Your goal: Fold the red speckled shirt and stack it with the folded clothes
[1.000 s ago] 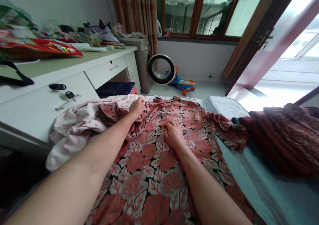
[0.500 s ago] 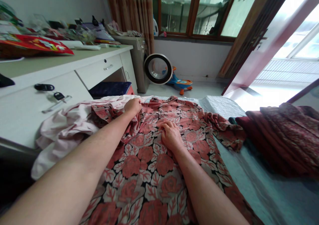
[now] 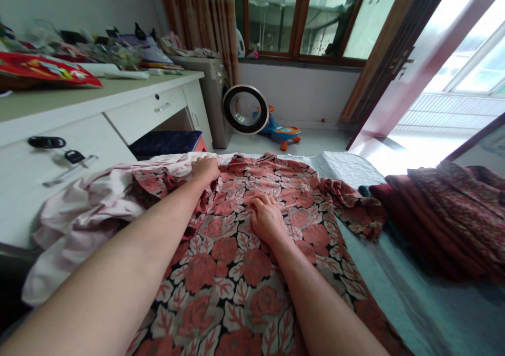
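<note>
Head view: both hands on a rose-print garment spread over the bed.

The floral garment lies mostly flat across the near bed, its right sleeve still crumpled and nothing folded yet. The left hand has its fingers closed on the far left edge, beside a rumpled pink cloth. The right hand rests mid-garment, fingers curled, pinching fabric. A dark red cloth pile sits right; a white desk stands left.

Left hand, right hand on floral garment
</note>
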`<state>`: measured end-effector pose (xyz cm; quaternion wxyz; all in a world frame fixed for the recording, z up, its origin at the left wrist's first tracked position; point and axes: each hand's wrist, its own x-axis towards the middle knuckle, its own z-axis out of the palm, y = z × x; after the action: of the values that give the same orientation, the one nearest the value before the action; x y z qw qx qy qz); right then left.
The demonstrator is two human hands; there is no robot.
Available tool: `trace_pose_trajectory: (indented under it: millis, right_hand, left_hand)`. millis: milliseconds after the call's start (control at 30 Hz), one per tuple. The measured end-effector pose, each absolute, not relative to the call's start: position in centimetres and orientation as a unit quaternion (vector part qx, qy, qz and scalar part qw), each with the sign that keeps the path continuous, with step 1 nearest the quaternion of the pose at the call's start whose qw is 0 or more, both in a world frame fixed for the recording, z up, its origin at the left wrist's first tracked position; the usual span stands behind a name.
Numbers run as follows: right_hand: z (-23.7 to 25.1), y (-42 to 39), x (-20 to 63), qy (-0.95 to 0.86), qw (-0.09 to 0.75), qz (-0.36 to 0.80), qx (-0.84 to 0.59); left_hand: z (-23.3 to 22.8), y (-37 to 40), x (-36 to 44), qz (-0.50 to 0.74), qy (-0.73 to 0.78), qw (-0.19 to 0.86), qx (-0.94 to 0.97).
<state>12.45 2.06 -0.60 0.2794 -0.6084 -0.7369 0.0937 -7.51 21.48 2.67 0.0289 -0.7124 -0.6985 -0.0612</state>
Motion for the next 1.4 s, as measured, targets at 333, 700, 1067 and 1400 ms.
trace_pose_trajectory:
  millis: [333, 700, 1067, 1400]
  right_hand:
    - [-0.6, 2.0, 12.3, -0.731, 0.275, 0.091, -0.617]
    - [-0.6, 2.0, 12.2, -0.731, 0.272, 0.087, -0.619]
    - [-0.5, 1.9, 12.2, -0.732, 0.269, 0.081, -0.621]
    - [-0.7, 2.0, 12.2, -0.728, 0.275, 0.088, -0.621]
  left_hand:
    - [2.8, 24.0, -3.7, -0.108, -0.683, -0.054, -0.720]
    - [2.0, 25.6, -3.0, -0.187, -0.692, -0.130, -0.685]
    - [1.1, 26.6, -2.0, -0.319, -0.644, -0.265, -0.643]
    - [2.3, 26.8, -1.5, -0.342, -0.646, -0.277, -0.623]
